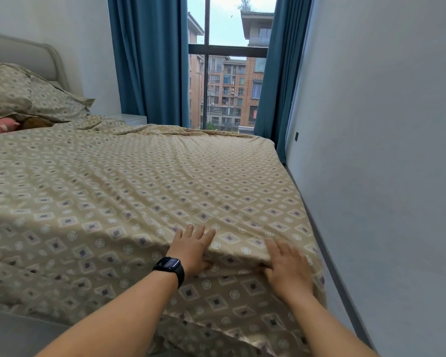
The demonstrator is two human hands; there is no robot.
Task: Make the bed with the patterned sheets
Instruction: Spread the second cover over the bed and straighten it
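A tan sheet point(129, 186) printed with small diamonds and circles covers the bed and hangs over its near edge. My left hand point(192, 247), a black watch on its wrist, lies flat on the sheet at the bed's near edge, fingers spread. My right hand point(286, 269) rests palm down a little to the right, near the bed's right corner, slightly blurred. Neither hand grips the cloth. Pillows point(23, 94) in the same pattern lean against the grey headboard point(36, 57) at the far left.
A pink cushion point(0, 124) and a brown thing peek out under the pillows. A white wall point(384, 150) runs close along the bed's right side, leaving a narrow floor gap. Blue curtains point(150, 60) frame a window beyond. A white nightstand point(133, 118) stands by the far corner.
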